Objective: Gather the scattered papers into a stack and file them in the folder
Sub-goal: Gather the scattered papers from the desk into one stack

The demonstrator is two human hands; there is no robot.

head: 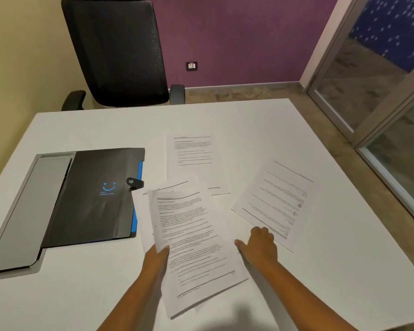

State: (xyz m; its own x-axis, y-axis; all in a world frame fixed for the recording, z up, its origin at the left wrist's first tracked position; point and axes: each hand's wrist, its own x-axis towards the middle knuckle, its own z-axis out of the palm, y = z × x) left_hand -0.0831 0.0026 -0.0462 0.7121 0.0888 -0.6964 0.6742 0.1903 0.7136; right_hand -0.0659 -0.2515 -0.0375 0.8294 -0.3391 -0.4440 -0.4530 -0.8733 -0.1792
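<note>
Printed white sheets lie scattered on the white table (225, 120). My left hand (157, 258) grips the left edge of a sheet (191, 242) lifted a little off the table, with more paper under it. My right hand (261, 246) rests with fingers spread at the near corner of a tilted sheet (276, 201) on the right. Another sheet (193, 161) lies flat further back. A black folder (93, 194) with a blue edge, a clasp and a blue smile logo lies shut to the left, on a grey cover (29, 206).
A black mesh office chair (120, 51) stands behind the table's far edge. A glass partition with a metal frame (378, 96) runs along the right. Bare tabletop lies at the right and at the near left.
</note>
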